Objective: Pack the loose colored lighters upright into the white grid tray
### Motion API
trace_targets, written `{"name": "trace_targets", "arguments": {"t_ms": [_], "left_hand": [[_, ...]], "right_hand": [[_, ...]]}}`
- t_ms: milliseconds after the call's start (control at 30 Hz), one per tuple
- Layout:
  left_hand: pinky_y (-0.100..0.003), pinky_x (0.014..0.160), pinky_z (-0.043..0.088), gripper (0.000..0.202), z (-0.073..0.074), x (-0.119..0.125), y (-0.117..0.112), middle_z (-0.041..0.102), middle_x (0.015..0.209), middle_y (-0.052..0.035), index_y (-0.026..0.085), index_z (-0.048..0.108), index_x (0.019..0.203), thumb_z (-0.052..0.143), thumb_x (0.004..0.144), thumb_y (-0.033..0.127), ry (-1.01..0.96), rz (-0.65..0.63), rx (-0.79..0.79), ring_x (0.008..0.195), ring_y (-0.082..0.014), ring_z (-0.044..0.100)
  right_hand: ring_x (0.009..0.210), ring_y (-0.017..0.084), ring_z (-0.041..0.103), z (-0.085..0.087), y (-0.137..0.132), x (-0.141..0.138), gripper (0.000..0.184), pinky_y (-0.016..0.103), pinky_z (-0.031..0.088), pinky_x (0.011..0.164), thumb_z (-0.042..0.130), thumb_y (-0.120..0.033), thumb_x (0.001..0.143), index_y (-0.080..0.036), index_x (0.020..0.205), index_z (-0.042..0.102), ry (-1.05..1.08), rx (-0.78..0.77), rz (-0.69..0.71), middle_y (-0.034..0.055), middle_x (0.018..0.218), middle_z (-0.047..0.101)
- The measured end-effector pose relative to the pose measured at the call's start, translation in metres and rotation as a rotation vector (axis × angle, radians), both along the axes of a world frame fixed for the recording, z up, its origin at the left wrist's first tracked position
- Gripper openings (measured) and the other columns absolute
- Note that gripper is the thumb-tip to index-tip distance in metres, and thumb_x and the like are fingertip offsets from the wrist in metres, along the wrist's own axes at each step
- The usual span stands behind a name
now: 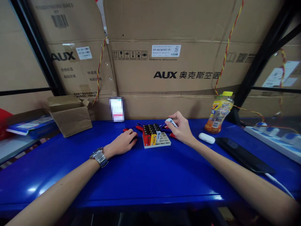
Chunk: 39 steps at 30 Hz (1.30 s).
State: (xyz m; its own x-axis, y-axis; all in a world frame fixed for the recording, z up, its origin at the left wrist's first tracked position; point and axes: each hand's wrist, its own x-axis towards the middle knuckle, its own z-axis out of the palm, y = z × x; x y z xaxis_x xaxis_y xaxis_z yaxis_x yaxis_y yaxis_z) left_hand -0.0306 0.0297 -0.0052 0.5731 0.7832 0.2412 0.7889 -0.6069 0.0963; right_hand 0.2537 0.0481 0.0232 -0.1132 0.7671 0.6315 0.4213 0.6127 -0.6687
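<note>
My right hand point(182, 128) pinches a white lighter point(172, 123) with a dark round logo, held tilted in the air just right of a small gridded tray point(157, 145). Upright in the tray's left and back cells stand red lighters point(146, 139), yellow lighters point(153, 138), a white lighter point(158, 137) and several black-topped ones; cells at its right front hold nothing. My left hand point(122, 142), with a metal watch point(100, 156) on the wrist, rests on the blue table left of the tray. Its fingers are loosely bent and apart, with nothing visible in them.
More red lighters lie behind the tray and by my hands. A lit phone point(117, 109) leans against the cartons. An open cardboard box point(70, 116) stands left. To the right are a drink bottle point(219, 113), a white earphone case point(206, 138), a black phone point(243, 155) and a power strip point(272, 141).
</note>
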Motion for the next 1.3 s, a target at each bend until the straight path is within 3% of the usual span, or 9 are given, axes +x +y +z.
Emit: {"name": "trace_targets", "arguments": {"t_ms": [233, 433, 667, 867, 967, 1100, 1300], "left_hand": [[-0.038, 0.084, 0.047, 0.026, 0.000, 0.000, 0.000, 0.054, 0.105, -0.0107, 0.016, 0.055, 0.109, 0.038, 0.095, 0.030, -0.001, -0.005, 0.007, 0.093, -0.0227, 0.057], [-0.038, 0.083, 0.047, 0.025, -0.001, 0.000, 0.000, 0.055, 0.104, -0.0100, 0.017, 0.055, 0.108, 0.039, 0.094, 0.029, -0.009, 0.005, 0.019, 0.091, -0.0219, 0.057], [-0.038, 0.084, 0.047, 0.026, 0.000, 0.000, -0.001, 0.054, 0.105, -0.0102, 0.016, 0.055, 0.110, 0.038, 0.095, 0.030, 0.004, 0.005, 0.008, 0.093, -0.0227, 0.057], [-0.038, 0.084, 0.047, 0.025, -0.001, 0.000, 0.000, 0.055, 0.105, -0.0095, 0.018, 0.055, 0.108, 0.039, 0.094, 0.031, -0.010, 0.005, 0.010, 0.092, -0.0222, 0.058], [-0.038, 0.084, 0.047, 0.024, -0.001, 0.000, 0.000, 0.055, 0.106, -0.0095, 0.018, 0.056, 0.107, 0.040, 0.094, 0.030, -0.015, 0.008, 0.008, 0.093, -0.0223, 0.058], [-0.038, 0.085, 0.047, 0.024, -0.002, -0.001, 0.001, 0.055, 0.106, -0.0097, 0.018, 0.055, 0.107, 0.039, 0.094, 0.030, -0.017, 0.000, 0.006, 0.093, -0.0229, 0.058], [-0.040, 0.087, 0.046, 0.025, 0.000, 0.000, 0.000, 0.054, 0.106, -0.0104, 0.017, 0.055, 0.109, 0.039, 0.094, 0.030, -0.001, 0.002, -0.007, 0.094, -0.0236, 0.057]], "right_hand": [[0.051, 0.016, 0.058, 0.001, -0.002, -0.002, 0.028, 0.027, 0.034, 0.049, 0.060, -0.041, 0.080, -0.023, 0.085, 0.040, -0.018, -0.001, -0.008, 0.0014, 0.062, 0.063], [0.043, 0.011, 0.043, 0.000, -0.004, -0.002, 0.025, 0.028, 0.033, 0.049, 0.058, -0.043, 0.083, -0.022, 0.088, 0.045, -0.051, 0.023, -0.006, -0.0032, 0.054, 0.059], [0.061, 0.017, 0.059, 0.004, -0.008, -0.003, 0.038, 0.032, 0.044, 0.060, 0.052, -0.045, 0.089, -0.019, 0.117, 0.053, 0.025, 0.005, 0.071, 0.0004, 0.064, 0.063], [0.076, 0.017, 0.059, 0.009, -0.005, 0.003, 0.028, 0.031, 0.045, 0.065, 0.064, -0.044, 0.080, -0.019, 0.093, 0.068, 0.017, -0.068, 0.307, 0.0062, 0.087, 0.067], [0.066, 0.014, 0.049, 0.011, -0.008, 0.002, 0.024, 0.029, 0.041, 0.059, 0.071, -0.041, 0.075, -0.021, 0.087, 0.072, -0.060, -0.077, 0.381, 0.0030, 0.079, 0.060], [0.052, 0.010, 0.037, 0.008, -0.013, -0.004, 0.023, 0.027, 0.034, 0.051, 0.070, -0.041, 0.074, -0.021, 0.084, 0.069, -0.008, -0.242, 0.473, -0.0048, 0.058, 0.043], [0.052, 0.010, 0.043, 0.005, -0.015, -0.009, 0.023, 0.027, 0.036, 0.051, 0.067, -0.040, 0.076, -0.019, 0.078, 0.059, -0.024, -0.289, 0.471, -0.0034, 0.058, 0.050]]}}
